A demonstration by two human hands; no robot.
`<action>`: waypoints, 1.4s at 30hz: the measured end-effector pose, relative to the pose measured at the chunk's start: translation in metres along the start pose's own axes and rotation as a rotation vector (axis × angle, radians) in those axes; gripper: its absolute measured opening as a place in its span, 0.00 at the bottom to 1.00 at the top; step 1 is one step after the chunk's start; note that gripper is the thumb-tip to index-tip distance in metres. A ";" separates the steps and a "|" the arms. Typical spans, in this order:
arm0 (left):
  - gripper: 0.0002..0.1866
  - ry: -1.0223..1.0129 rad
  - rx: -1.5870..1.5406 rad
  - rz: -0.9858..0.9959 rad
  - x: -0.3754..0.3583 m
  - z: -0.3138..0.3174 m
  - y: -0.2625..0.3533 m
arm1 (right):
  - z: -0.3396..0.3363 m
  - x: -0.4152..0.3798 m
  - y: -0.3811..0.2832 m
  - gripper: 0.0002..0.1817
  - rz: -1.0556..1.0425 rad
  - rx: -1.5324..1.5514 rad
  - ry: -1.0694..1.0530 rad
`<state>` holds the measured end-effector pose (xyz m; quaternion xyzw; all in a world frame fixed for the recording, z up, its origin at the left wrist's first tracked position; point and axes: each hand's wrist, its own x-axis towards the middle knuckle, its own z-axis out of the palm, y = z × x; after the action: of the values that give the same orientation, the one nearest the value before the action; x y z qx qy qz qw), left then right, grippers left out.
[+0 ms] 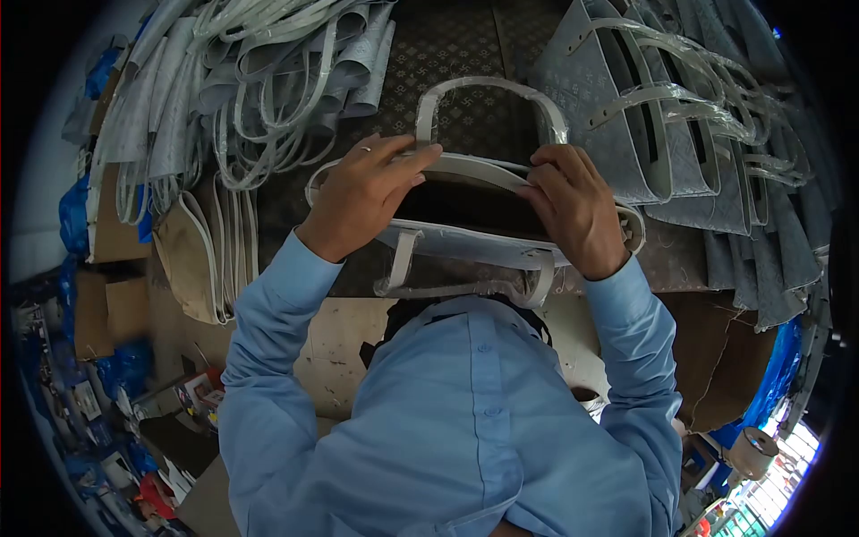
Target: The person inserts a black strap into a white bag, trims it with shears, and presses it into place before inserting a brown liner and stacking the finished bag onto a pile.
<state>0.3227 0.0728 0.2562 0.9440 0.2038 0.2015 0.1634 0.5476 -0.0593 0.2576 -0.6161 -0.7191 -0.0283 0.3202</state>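
Observation:
A grey tote bag (465,246) with pale plastic-wrapped handles stands open in front of me on a dark patterned mat (456,54). My left hand (362,192) grips the far rim of the bag's mouth on the left side. My right hand (573,208) grips the same rim on the right, near the base of the far handle (488,89). The near handle hangs down against the bag's front. My light blue shirt fills the lower middle of the view.
A heap of grey bags with white handles (250,80) lies at upper left. A row of upright grey bags (680,125) stands at upper right. Cardboard sheets (116,233) and blue plastic lie at left; brown board (725,358) at lower right.

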 end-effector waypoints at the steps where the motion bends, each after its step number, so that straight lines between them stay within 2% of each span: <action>1: 0.18 0.028 -0.002 0.038 -0.001 0.002 -0.001 | 0.001 -0.001 0.001 0.11 0.016 0.020 -0.019; 6: 0.18 0.078 -0.048 0.104 -0.003 0.007 -0.006 | 0.002 0.003 0.010 0.10 -0.027 0.051 -0.057; 8: 0.16 0.078 -0.007 0.066 -0.001 0.005 -0.001 | 0.003 0.008 0.012 0.10 -0.089 0.106 -0.024; 10: 0.12 0.093 -0.015 0.015 -0.002 0.007 0.007 | 0.000 0.007 0.010 0.09 -0.048 0.146 -0.115; 11: 0.10 0.053 -0.076 -0.073 -0.002 0.007 0.014 | 0.000 0.009 0.009 0.09 -0.082 0.176 -0.108; 13: 0.09 0.113 -0.008 -0.114 -0.003 0.019 0.020 | 0.000 0.009 0.007 0.09 0.018 0.182 -0.117; 17: 0.10 0.093 -0.021 -0.152 -0.002 0.015 0.021 | 0.005 0.005 0.005 0.09 0.108 0.144 -0.072; 20: 0.11 0.080 0.023 -0.109 0.001 0.018 0.016 | 0.006 0.008 0.007 0.09 0.027 0.099 -0.045; 25: 0.12 0.032 -0.091 -0.059 0.011 0.015 0.009 | 0.009 0.006 0.011 0.11 0.043 0.114 -0.045; 27: 0.13 0.074 0.010 -0.039 0.013 0.013 0.012 | 0.010 0.005 0.013 0.12 0.040 0.109 -0.034; 29: 0.12 0.020 -0.002 -0.017 0.015 0.013 0.011 | 0.011 0.005 0.015 0.12 0.032 0.112 -0.031; 35: 0.12 0.012 -0.154 0.006 0.017 0.016 0.004 | 0.016 0.001 0.018 0.14 0.022 0.083 0.003; 40: 0.11 -0.103 -0.180 0.105 0.022 0.009 -0.005 | 0.019 0.001 0.018 0.14 0.044 0.060 0.009; 42: 0.11 -0.126 -0.203 0.039 0.023 0.009 -0.005 | 0.020 0.001 0.018 0.14 0.056 0.055 0.008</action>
<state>0.3444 0.0856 0.2539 0.9372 0.1532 0.1645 0.2668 0.5557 -0.0455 0.2361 -0.6267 -0.7008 -0.0021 0.3408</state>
